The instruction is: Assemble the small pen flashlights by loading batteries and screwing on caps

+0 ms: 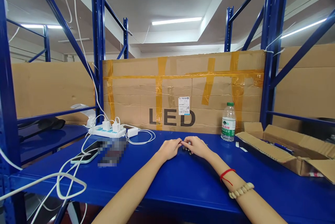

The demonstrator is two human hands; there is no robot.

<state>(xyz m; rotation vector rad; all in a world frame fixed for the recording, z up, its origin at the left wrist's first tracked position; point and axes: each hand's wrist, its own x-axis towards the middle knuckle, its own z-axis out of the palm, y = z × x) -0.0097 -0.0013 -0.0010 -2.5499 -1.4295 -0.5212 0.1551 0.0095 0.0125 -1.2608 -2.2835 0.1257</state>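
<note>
My left hand (170, 149) and my right hand (197, 147) meet fingertip to fingertip over the middle of the blue shelf top (183, 185). Both are closed in a pinch around something tiny between them; a speck of dark red shows there, but its kind cannot be made out. Under and beside the right fingers lie several small dark and silvery pieces (187, 151), partly hidden by that hand. On the right wrist are a red string (227, 173) and a pale beaded bracelet (241, 191).
Right of the hands stand a green-capped water bottle (228, 122) and an open cardboard box (274, 147) with pens. To the left lie a power strip (107, 131), a phone (87, 152) and loose white cables (70, 178). A cardboard panel (131, 95) closes off the back.
</note>
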